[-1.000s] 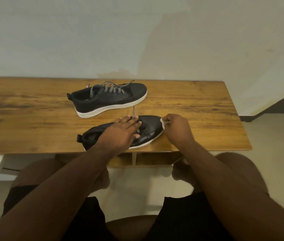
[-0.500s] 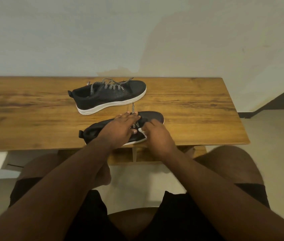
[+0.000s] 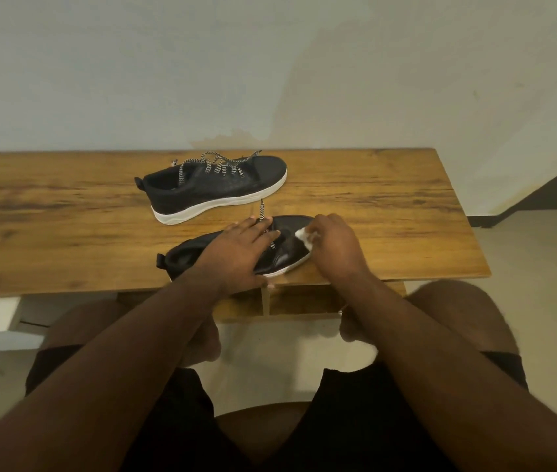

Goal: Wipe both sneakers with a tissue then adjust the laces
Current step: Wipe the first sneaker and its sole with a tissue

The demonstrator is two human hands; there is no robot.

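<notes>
My right grip [image 3: 336, 245], pinching the tissue [image 3: 303, 236], has swept back onto the near sneaker's [image 3: 280, 257] toe while my left hand [image 3: 241, 255] presses flat, so wiping continues.

No readable text, labels or brands, sneakers perhaps marked but too small to tell

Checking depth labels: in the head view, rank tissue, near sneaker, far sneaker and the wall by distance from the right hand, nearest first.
1. Tissue: pinched in the right hand itself.
2. Near sneaker: directly under the tissue, at the table's front edge.
3. Far sneaker: behind and to the left, mid-table.
4. Wall: behind the table, farthest.
</notes>
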